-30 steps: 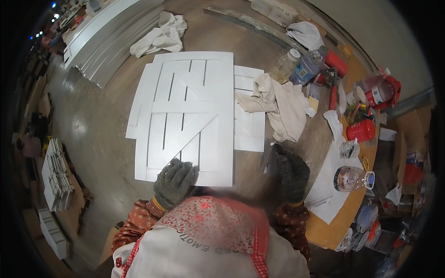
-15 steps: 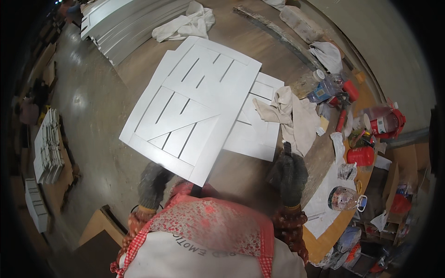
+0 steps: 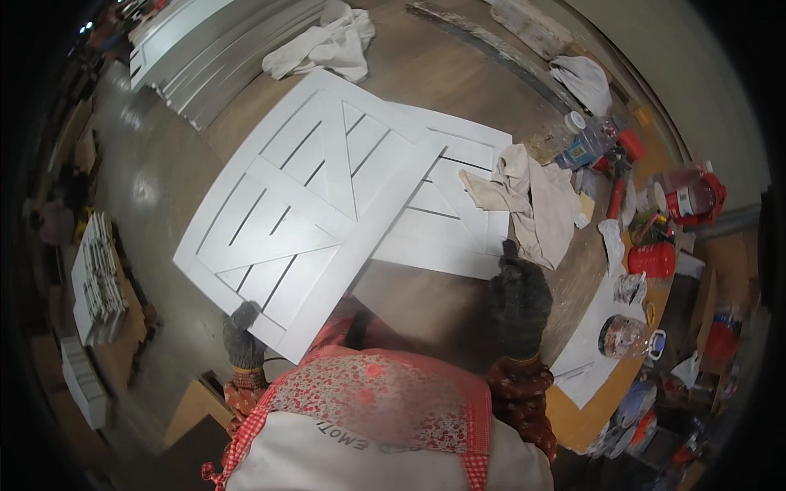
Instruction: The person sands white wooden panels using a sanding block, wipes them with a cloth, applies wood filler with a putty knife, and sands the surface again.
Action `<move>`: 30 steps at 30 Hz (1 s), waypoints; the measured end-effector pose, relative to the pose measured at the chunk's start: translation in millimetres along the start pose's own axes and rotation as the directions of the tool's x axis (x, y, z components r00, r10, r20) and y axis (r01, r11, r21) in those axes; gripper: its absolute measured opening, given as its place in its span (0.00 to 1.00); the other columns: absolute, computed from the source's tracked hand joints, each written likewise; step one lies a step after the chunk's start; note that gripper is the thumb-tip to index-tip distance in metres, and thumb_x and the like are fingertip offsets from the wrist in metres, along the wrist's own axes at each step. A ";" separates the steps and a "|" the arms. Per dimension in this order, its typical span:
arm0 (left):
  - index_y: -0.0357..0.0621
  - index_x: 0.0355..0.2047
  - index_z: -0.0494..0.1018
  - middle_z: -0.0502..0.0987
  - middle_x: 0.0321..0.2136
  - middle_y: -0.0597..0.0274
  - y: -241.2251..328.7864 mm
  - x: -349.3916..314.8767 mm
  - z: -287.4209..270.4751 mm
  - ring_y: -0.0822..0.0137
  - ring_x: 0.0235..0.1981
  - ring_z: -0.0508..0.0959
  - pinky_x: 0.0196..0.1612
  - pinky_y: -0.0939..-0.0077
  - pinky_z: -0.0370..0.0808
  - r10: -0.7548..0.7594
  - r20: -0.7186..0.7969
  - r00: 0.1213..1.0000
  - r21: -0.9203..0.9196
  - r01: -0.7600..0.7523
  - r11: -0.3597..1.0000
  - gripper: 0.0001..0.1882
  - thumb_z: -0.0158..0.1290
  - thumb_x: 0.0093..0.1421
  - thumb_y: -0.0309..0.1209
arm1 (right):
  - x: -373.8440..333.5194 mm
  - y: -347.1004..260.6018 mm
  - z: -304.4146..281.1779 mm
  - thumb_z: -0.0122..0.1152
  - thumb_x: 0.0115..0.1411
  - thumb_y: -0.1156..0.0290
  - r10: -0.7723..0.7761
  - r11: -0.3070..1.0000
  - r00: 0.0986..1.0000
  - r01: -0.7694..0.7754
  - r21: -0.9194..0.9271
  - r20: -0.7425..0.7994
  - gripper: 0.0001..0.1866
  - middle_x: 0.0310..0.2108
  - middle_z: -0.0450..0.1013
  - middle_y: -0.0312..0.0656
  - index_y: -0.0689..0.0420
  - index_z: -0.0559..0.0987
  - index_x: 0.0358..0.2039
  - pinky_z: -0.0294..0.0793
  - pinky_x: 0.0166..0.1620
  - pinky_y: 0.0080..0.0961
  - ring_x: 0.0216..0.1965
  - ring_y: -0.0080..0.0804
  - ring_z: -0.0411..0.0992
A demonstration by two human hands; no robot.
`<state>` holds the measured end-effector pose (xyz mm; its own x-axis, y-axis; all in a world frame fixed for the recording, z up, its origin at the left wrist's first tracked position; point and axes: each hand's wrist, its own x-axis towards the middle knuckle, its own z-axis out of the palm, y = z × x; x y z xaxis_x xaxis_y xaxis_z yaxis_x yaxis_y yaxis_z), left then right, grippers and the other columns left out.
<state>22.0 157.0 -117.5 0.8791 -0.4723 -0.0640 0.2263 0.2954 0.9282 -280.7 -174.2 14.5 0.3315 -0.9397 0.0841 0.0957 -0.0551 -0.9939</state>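
A white slatted door panel with diagonal braces lies tilted across the table. My left hand, in a dark grey glove, grips its near left corner with the thumb on top. Under its right side lies a second white panel, partly hidden. My right hand, in a similar glove, is closed just in front of the second panel's near right corner. A small dark tip sticks up from its fingers; what it is I cannot make out. Just beyond that hand lies a crumpled beige cloth.
Stacked white panels and a white cloth are at the far left. Along the right stand bottles, a red tub and a clear jug. More white pieces are stacked at left.
The upper panel has turned and shifted toward the left and nearer me. My left hand has moved left and now grips its corner. My right hand has shifted slightly right.
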 end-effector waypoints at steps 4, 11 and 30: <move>0.30 0.35 0.77 0.80 0.32 0.52 50.9 32.5 10.3 0.61 0.32 0.81 0.37 0.68 0.80 -0.047 0.086 0.995 0.153 0.033 0.988 0.11 0.53 0.59 0.29 | -5.3 -1.9 -14.4 0.50 0.67 0.76 -0.127 0.841 0.992 0.121 -0.527 0.025 0.10 0.43 0.75 0.40 0.62 0.74 0.47 0.66 0.27 0.16 0.27 0.19 0.65; 0.30 0.36 0.75 0.80 0.32 0.46 68.7 110.2 2.4 0.52 0.32 0.81 0.36 0.57 0.82 0.312 0.413 0.856 0.318 -0.456 0.831 0.09 0.53 0.57 0.25 | -7.3 -9.3 38.8 0.50 0.68 0.72 -0.082 0.947 0.987 0.034 -0.320 -0.136 0.08 0.35 0.74 0.35 0.63 0.74 0.41 0.70 0.31 0.15 0.28 0.15 0.67; 0.35 0.37 0.74 0.78 0.32 0.54 85.1 227.7 37.1 0.55 0.32 0.79 0.37 0.62 0.80 0.058 0.389 0.919 0.099 -0.105 0.990 0.17 0.61 0.46 0.26 | 145.2 99.4 18.2 0.48 0.69 0.69 -0.296 0.593 0.946 0.291 0.751 -0.132 0.12 0.35 0.74 0.34 0.58 0.73 0.49 0.73 0.34 0.15 0.32 0.20 0.73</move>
<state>225.9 43.8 -39.4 0.6581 -0.7402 0.1378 0.0905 0.2595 0.9615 -205.9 -310.0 -70.7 0.1608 -0.9172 0.3644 0.8580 -0.0526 -0.5110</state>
